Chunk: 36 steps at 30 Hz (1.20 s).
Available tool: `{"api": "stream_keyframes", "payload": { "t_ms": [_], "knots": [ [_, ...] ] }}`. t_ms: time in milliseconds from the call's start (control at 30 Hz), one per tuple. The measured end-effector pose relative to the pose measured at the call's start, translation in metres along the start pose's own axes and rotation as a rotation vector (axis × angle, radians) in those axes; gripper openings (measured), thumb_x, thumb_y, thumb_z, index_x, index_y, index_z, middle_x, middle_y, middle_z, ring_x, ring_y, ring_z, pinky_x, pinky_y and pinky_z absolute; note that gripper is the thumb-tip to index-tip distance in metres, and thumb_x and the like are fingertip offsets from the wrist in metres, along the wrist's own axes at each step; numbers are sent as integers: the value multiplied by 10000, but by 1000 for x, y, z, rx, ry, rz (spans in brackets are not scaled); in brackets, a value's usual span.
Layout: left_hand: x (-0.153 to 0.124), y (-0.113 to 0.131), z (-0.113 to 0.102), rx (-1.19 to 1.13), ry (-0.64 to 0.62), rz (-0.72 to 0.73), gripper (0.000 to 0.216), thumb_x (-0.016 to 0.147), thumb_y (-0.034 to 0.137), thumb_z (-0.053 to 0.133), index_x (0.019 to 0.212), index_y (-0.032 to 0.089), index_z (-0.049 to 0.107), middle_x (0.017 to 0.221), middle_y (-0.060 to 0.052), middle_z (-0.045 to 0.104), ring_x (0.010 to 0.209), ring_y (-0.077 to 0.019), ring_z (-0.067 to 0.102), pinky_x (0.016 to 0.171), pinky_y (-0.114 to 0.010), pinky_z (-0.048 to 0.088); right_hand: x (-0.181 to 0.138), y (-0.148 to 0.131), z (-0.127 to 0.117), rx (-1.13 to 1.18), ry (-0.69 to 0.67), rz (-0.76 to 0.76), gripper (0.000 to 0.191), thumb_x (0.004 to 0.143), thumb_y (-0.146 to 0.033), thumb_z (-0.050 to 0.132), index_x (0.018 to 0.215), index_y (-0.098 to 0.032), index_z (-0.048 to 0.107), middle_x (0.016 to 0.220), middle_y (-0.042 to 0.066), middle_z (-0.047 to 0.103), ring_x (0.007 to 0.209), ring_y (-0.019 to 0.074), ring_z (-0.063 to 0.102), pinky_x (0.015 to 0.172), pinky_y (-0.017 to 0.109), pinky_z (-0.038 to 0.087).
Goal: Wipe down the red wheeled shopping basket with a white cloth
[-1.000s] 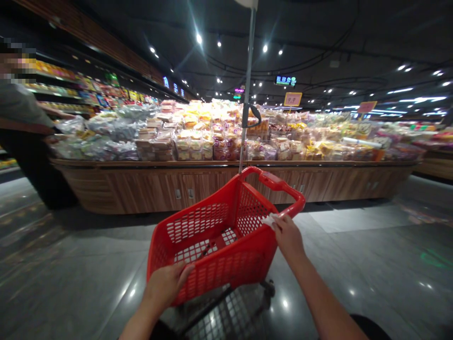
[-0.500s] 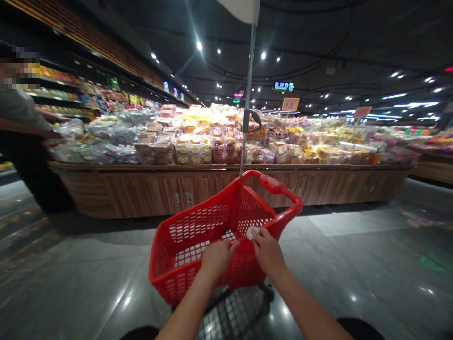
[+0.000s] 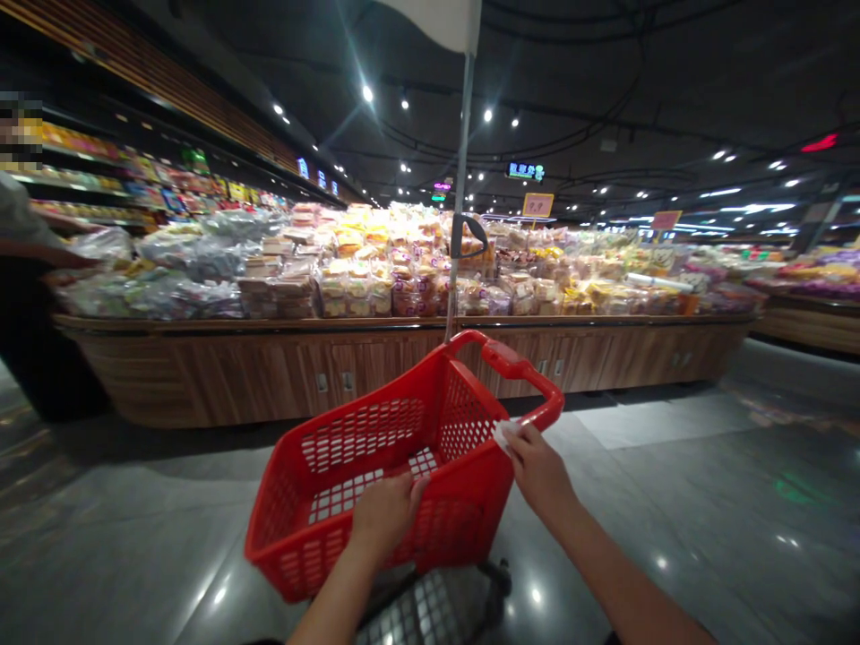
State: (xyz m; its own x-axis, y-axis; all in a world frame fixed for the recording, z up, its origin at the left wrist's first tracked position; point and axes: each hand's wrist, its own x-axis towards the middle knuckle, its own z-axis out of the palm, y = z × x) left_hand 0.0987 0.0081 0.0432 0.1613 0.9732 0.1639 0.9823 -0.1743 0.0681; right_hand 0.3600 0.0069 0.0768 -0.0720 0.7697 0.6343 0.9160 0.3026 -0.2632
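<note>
A red plastic shopping basket [image 3: 376, 439] sits on a wheeled cart frame in front of me, empty inside. My left hand [image 3: 384, 512] grips the basket's near rim, fingers curled over the edge. My right hand [image 3: 537, 466] is closed on a small white cloth or tissue [image 3: 503, 434] and presses it against the rim at the right corner, just below the red handle [image 3: 514, 363]. A thin metal pole [image 3: 457, 197] with a white flag rises from the cart's front.
A long wooden display counter [image 3: 376, 358] piled with packaged bread and pastries runs across ahead. A person [image 3: 27, 269] stands at its left end. Shelves line the left wall. Glossy grey floor [image 3: 672, 475] surrounds the cart.
My right hand with the white cloth slid right along the rim to the corner near the handle. My left hand stayed near the rim's middle. The view shifted slightly right.
</note>
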Motion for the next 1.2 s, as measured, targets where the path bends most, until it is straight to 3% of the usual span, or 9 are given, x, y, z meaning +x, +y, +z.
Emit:
{"api": "stream_keyframes", "payload": {
  "t_ms": [200, 433, 600, 667, 867, 1033, 1200],
  "knots": [
    [-4, -18, -3, 6, -4, 29, 623, 887, 542, 87, 841, 205, 609, 805, -83, 685, 783, -226, 643, 670, -318, 426, 10, 24, -27, -43, 140, 156, 280, 841, -188, 461, 1036, -181, 662, 893, 55, 571, 797, 170, 590, 731, 291, 494],
    [-4, -36, -2, -20, -6, 53, 626, 883, 554, 90, 855, 217, 617, 816, -76, 687, 791, -221, 639, 674, -311, 418, -6, 8, -27, 26, 62, 12, 309, 841, -175, 444, 1072, -217, 645, 901, 49, 585, 799, 161, 587, 745, 277, 486],
    [-4, -47, -2, -3, -17, 79, 623, 886, 547, 104, 808, 216, 625, 788, -71, 683, 773, -214, 632, 669, -298, 406, -1, 30, -45, -31, 233, 179, 278, 836, -246, 455, 982, -180, 682, 804, 45, 559, 702, 165, 568, 645, 284, 490],
    [-4, -49, -3, 9, -10, 74, 614, 887, 545, 112, 803, 218, 626, 780, -68, 682, 771, -218, 631, 666, -299, 400, -5, 24, -40, -6, 266, 173, 288, 843, -246, 448, 1012, -175, 670, 823, 53, 563, 714, 170, 572, 650, 292, 500],
    [-3, -56, -6, -35, -4, 103, 560, 893, 530, 154, 800, 228, 616, 775, -42, 679, 750, -180, 620, 653, -263, 380, -32, -3, -5, 256, 263, -110, 351, 853, -147, 429, 1150, -242, 590, 998, 53, 587, 968, 171, 573, 846, 301, 495],
    [-3, -62, -6, -34, -10, 129, 554, 898, 518, 156, 765, 226, 607, 757, -39, 674, 722, -168, 611, 635, -253, 366, -42, 4, 11, 318, 507, 38, 226, 841, -164, 466, 1036, -203, 575, 982, 76, 579, 959, 195, 558, 810, 356, 498],
    [-4, -63, -6, -45, -28, 106, 531, 892, 527, 179, 753, 231, 598, 762, -30, 674, 744, -166, 615, 657, -246, 374, -55, -10, 40, 369, 439, -5, 172, 830, -133, 430, 906, -218, 557, 898, 48, 569, 907, 182, 563, 792, 349, 490]
  ]
}}
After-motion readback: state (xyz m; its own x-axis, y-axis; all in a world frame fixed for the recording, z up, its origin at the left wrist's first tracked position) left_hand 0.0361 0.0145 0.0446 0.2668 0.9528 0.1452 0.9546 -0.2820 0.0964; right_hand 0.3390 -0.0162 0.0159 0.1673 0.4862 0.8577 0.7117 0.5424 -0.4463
